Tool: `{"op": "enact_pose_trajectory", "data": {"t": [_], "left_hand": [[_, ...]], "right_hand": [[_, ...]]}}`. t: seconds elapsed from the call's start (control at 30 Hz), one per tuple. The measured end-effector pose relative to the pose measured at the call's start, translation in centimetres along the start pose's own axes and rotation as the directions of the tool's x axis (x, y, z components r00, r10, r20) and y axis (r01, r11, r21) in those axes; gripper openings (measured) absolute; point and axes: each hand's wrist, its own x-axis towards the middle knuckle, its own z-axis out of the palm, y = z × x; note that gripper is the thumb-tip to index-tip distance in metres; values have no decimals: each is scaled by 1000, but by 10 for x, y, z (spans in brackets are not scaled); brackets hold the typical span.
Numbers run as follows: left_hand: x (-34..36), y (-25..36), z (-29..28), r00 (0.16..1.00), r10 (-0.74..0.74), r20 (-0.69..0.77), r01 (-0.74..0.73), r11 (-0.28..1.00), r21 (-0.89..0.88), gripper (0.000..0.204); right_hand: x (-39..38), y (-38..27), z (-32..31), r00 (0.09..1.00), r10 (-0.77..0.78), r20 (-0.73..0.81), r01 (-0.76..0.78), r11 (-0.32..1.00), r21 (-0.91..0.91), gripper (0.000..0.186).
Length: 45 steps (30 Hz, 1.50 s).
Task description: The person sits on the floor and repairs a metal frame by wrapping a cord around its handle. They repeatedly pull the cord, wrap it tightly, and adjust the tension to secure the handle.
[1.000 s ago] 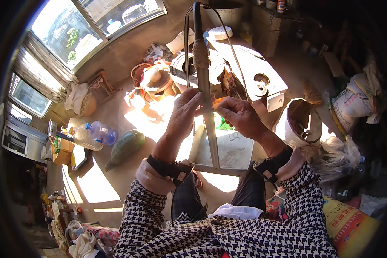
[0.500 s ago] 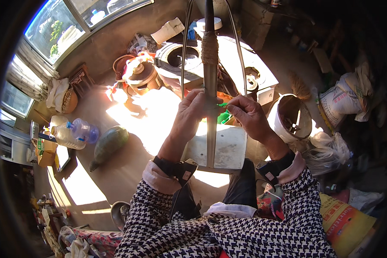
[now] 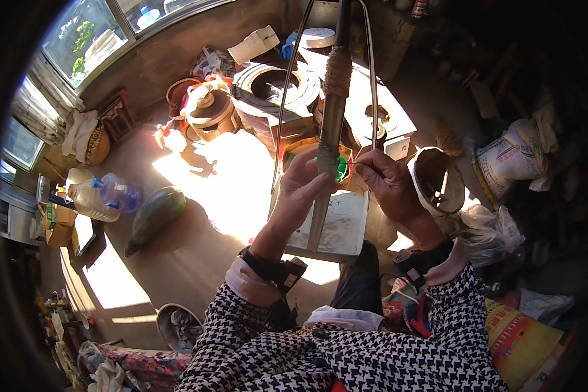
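Note:
A long tapered pole (image 3: 333,121) slants up through the middle of the view, dark at the top and paler toward its lower tip. Cord (image 3: 338,72) is wound round its upper part, with a second, greenish band (image 3: 328,155) lower down. My left hand (image 3: 297,193) closes round the pole at that lower band, its thumb lying across the front. To the right of the pole, my right hand (image 3: 392,186) pinches a thin dark strand (image 3: 347,163) that runs out from the band. Under the pole lies a pale, worn board (image 3: 336,243).
A ring-topped stove (image 3: 307,88) and a lidded pot (image 3: 209,114) stand ahead. At the right are a white bucket (image 3: 415,179) and a full sack (image 3: 513,157). Leftward, a large green gourd (image 3: 157,219) and plastic jugs (image 3: 121,193) rest on the floor. Thin curved rods (image 3: 374,78) flank the pole.
The pole's upper end has swung right and its tip slightly left. My left hand has turned and its thumb now lies across the pole. The right hand, still pinching, has shifted slightly right.

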Motion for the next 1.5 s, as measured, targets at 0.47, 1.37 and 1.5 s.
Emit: {"op": "enact_pose_trajectory", "data": {"t": [0.47, 1.37, 1.5], "left_hand": [[-2, -13, 11, 970, 174, -172, -151, 978, 142, 30], [3, -20, 14, 948, 285, -142, -283, 958, 39, 45], [4, -19, 10, 943, 277, -184, -256, 958, 127, 39]], "right_hand": [[-12, -9, -6, 992, -64, 111, 89, 967, -237, 6], [-32, 22, 4, 896, -285, 341, 435, 720, -540, 14], [-38, 25, 6, 883, -260, 389, 456, 667, -589, 14]]}}
